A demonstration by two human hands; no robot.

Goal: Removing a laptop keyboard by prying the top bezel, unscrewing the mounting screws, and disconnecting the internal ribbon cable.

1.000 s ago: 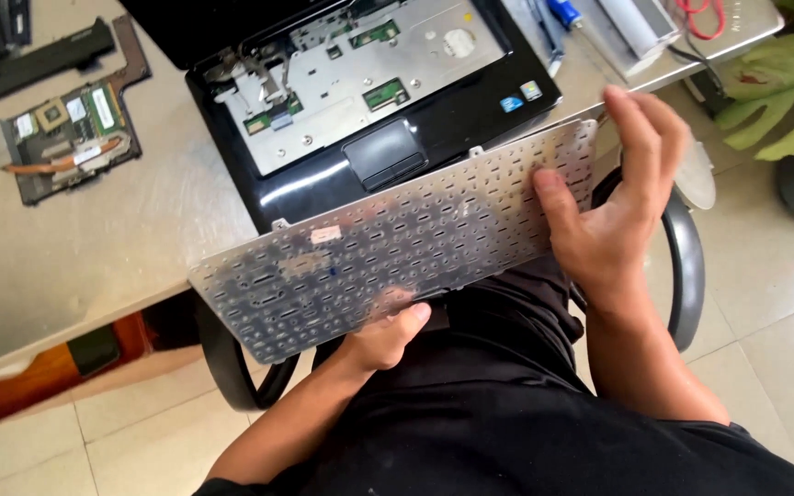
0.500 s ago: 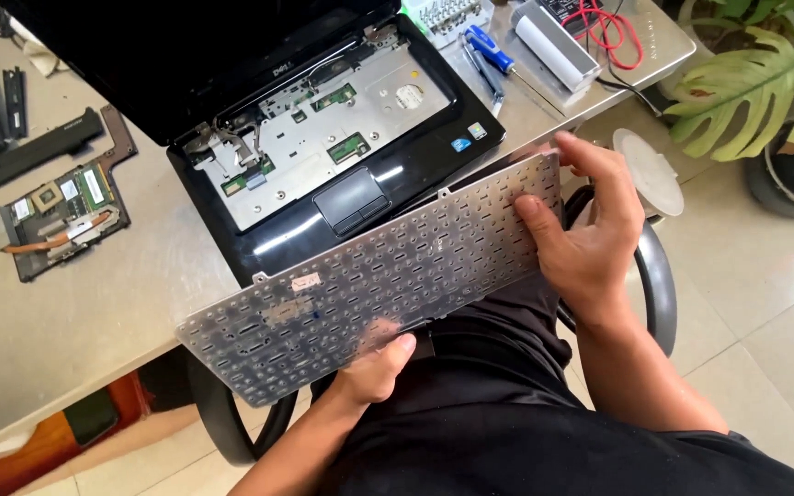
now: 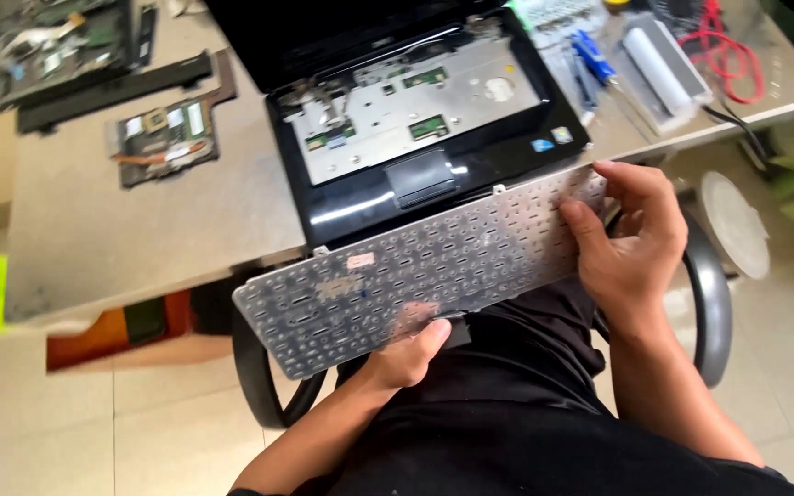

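While flipped, perforated metal keyboard (image 3: 415,276) (flat, rectangular)

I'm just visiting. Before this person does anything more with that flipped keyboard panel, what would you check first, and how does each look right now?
1. Right hand grips the keyboard panel end: ok.
2. Left hand supports the near edge: ok.
3. Panel lifted off the open laptop: ok.
4. Ribbon cable free of the laptop: cannot tell.
5. Bare table space beside the laptop: ok.
6. Loose circuit board lies apart from the panel: ok.
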